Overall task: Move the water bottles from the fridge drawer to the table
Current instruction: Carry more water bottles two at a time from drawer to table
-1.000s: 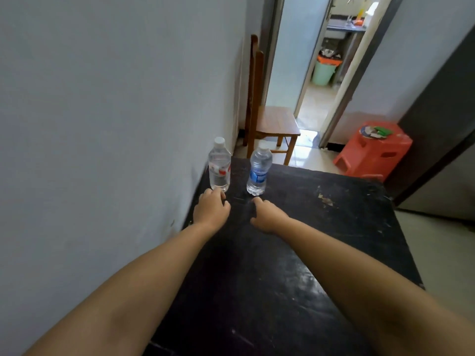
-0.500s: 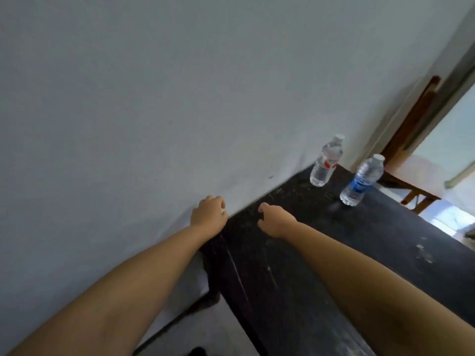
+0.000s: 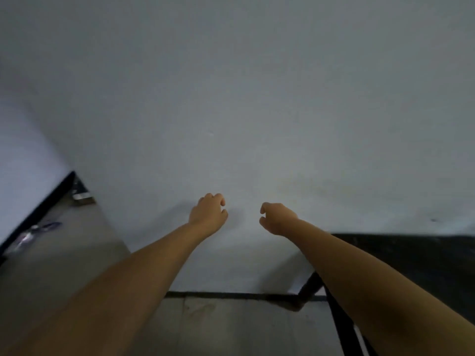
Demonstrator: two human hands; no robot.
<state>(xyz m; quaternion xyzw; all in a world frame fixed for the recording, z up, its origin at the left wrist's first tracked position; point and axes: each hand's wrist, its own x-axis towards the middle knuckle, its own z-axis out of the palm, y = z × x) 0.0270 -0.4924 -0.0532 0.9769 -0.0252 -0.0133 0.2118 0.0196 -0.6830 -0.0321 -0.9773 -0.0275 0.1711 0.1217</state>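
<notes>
Dim, flat, cool grey light, brighter bluish patch at left on the wall (image 3: 231,98), soft shadows beneath both forearms, overall motion blur, floor clutter (image 3: 36,232) smeared, wide-angle bending at edges, no glare

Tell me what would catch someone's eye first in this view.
Two bare forearms reach forward from the bottom corners, the left hand and right hand side by side at centre, fingers loosely curled and holding nothing. Behind them a plain pale wall fills most of the frame. The dark table shows only at the right edge.
</notes>
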